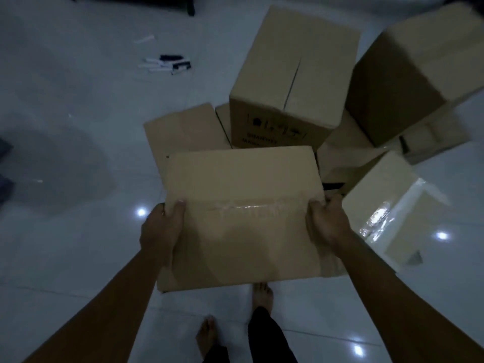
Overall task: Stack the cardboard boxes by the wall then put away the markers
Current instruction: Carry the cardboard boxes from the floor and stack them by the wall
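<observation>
I hold a taped cardboard box (243, 218) in front of me, above the floor. My left hand (161, 230) grips its left side and my right hand (327, 221) grips its right side, thumbs on top. Behind it stands a tall printed box (290, 79). Another large box (419, 72) sits at the upper right and a smaller taped box (392, 208) at the right. A flat box (183, 132) lies partly hidden under the held one. Several black and white markers (166, 65) lie scattered on the floor at the upper left.
The floor (65, 153) is glossy white tile with light reflections. My bare feet (262, 294) stand below the held box. A dark furniture leg (191, 7) shows at the top edge, and dark objects (5, 166) sit at the left edge.
</observation>
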